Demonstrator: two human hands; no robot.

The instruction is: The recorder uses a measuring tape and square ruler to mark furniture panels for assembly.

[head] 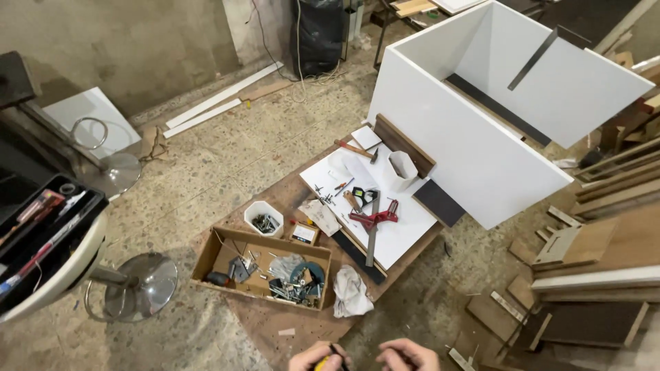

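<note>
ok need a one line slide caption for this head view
Both hands, left hand and right hand, meet low in frame above a cardboard box of hardware, a red clamp and a white cabinet.

A speckled terrazzo floor (227, 165) fills most of the frame under even light. A bare grey wall (137, 41) runs along the upper left, with white strips (220, 99) lying at its foot. A big white open cabinet (467, 144) stands upper right. Wooden offcuts (591, 268) are piled at the right edge, and a chrome stool base (137, 285) sits lower left.
</note>
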